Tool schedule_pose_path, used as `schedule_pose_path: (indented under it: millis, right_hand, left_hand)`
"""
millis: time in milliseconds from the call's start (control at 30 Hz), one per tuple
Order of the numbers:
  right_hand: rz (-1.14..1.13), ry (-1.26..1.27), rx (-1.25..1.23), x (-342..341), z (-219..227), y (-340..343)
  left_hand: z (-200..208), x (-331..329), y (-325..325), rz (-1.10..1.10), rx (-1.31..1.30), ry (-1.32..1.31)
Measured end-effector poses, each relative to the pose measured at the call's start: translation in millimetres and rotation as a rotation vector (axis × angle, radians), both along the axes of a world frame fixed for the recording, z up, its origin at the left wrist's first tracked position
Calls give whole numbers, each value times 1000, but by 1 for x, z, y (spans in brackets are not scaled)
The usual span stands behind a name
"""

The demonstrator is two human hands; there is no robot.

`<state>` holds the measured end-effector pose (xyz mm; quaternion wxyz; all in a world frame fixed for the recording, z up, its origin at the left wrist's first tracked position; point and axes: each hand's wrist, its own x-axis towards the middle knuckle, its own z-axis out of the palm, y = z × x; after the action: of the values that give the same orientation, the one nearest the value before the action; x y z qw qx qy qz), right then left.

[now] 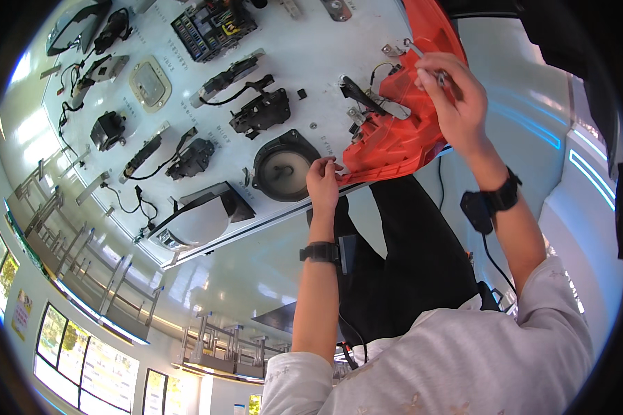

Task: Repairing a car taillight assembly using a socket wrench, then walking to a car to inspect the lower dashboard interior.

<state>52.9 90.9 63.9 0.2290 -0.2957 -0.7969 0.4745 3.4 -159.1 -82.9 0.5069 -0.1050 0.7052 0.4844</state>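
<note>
A large red plastic tail light (387,142) with sockets and wires on its back lies at the table's right end. My left hand (323,181) has its fingers curled at the near left corner of the tail light, beside the round speaker (284,166). My right hand (459,97) is closed round a slim metal wrench (417,50) over the far right part of the tail light. The wrench's tip points toward a small metal bracket (393,50). A black strip-shaped piece (361,95) stands tilted against the tail light. My palm hides part of the wrench's handle.
Several car parts lie on the white table (208,155): a fuse box (213,31), door latches (259,113), handles and a mirror cover (197,221). The table's near edge runs just before my left wrist. A cable (498,263) hangs from the band on my right wrist.
</note>
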Motion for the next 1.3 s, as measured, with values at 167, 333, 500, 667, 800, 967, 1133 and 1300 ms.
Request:
schedule_pose_path:
  millis: [167, 333, 500, 667, 800, 967, 1133, 1300]
  right_hand:
    - [152, -37, 63, -16, 25, -71]
    - [235, -132, -208, -6, -17, -163]
    - [229, -241, -258, -11, -40, -175]
    - [186, -376, -287, -10, -62, -175]
    - [146, -393, -301, -8, -71, -166]
    - [97, -330, -318, -5, -50, -165]
    - [47, -279, -384, 5, -38, -162]
    - [53, -246, -403, 17, -34, -156]
  left_hand:
    - [23, -43, 11, 90, 235, -339]
    - [23, -70, 22, 249, 465, -710]
    - [1, -81, 27, -173, 386, -662]
    - [-8, -86, 46, -301, 342, -590]
    - [-28, -85, 64, -429, 261, -452]
    - [-50, -78, 75, -686, 265, -220]
    - [-56, -59, 83, -457, 248, -257]
    - [-65, -41, 87, -476, 275, -162]
